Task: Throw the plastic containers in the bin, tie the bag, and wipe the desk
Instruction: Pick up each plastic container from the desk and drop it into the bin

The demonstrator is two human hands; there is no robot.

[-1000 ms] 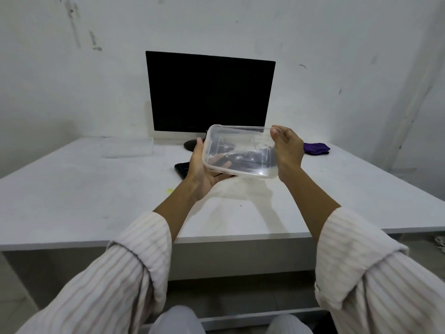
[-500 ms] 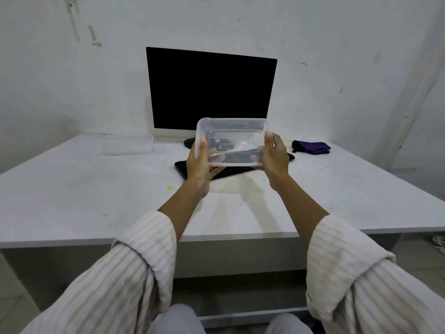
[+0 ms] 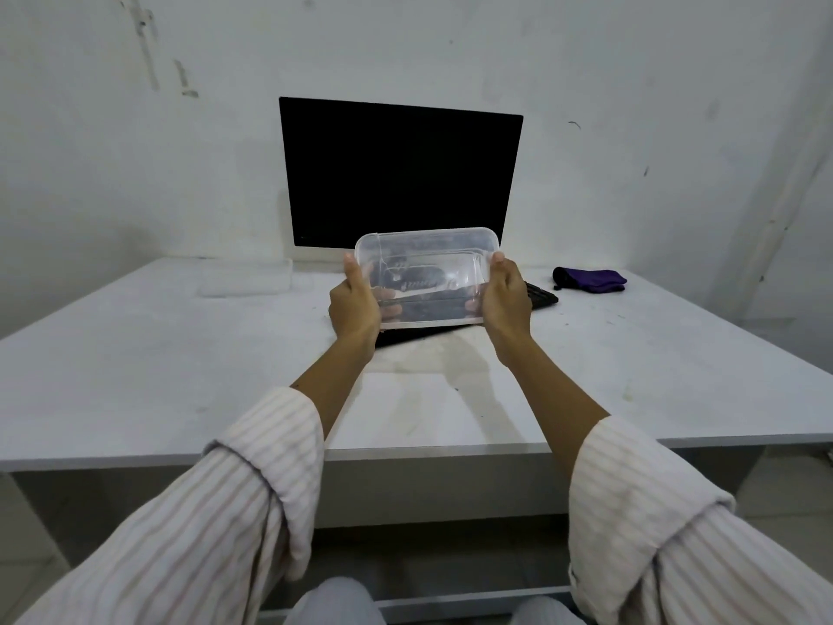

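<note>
Your fingers (image 3: 391,294) curl round the two short ends of the clear plastic container (image 3: 426,277): the left hand (image 3: 354,306) clamps its left end with the thumb up on the rim, and the right hand (image 3: 505,300) grips the other end the same way. You hold it lifted off the counter (image 3: 135,367), tilted so its open side faces you, most likely to check that it is empty before you bin it. A two-handed hold suits a thin, flexible tub that could twist or slip in one hand.

Beyond the container, a black keyboard (image 3: 538,294) lies on the counter just beneath your hands, in front of a dark monitor (image 3: 399,173) standing against the wall. Far left on the counter sits what looks like a second clear container (image 3: 245,281), hard to make out against the white surface. A purple cloth (image 3: 590,279) lies to the right, well apart from your hands, probably kept ready for wiping. No bin or bag is in view, so you will likely need to turn away from the counter to drop this one in.
</note>
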